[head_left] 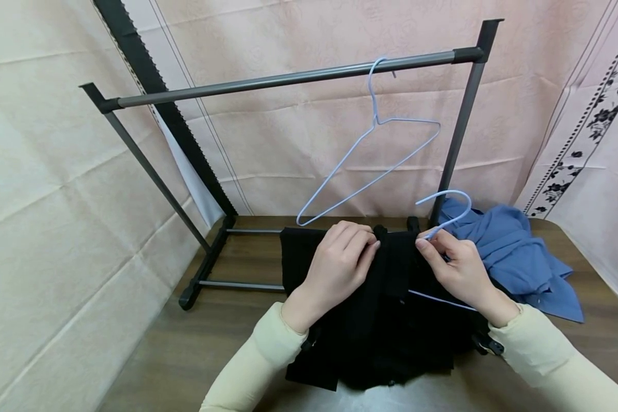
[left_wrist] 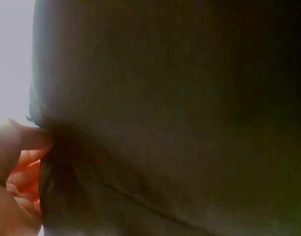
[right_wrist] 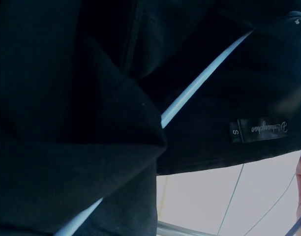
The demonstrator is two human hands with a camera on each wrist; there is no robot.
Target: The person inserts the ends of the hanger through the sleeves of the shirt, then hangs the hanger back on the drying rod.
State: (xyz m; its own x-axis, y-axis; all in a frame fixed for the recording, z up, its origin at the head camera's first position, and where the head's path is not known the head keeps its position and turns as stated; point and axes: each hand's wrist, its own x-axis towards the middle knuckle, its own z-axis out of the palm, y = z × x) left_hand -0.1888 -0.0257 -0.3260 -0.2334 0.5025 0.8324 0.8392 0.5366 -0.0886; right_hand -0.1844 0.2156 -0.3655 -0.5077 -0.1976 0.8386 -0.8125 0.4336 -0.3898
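Observation:
A black garment (head_left: 371, 320) hangs between my two hands over the table, its folds spread downward. My left hand (head_left: 340, 257) pinches its top edge; the left wrist view shows the thumb (left_wrist: 35, 138) at the dark cloth's border. With fingertips at the neck of a light blue clothes hanger (head_left: 460, 213), my right hand (head_left: 455, 266) holds the hanger close to the garment's top edge. The hanger's bar (right_wrist: 204, 73) passes through the garment's folds, partly hidden by cloth. A sewn-in label (right_wrist: 262, 130) with a size S tag shows on the garment's inner side.
A dark metal clothes rack (head_left: 288, 79) stands on the wooden table (head_left: 154, 349) beyond my hands. On its rail hangs another light blue hanger (head_left: 335, 171) with nothing on it. Blue cloth (head_left: 525, 252) lies crumpled at the right. Pale curtains (head_left: 298, 34) surround the table.

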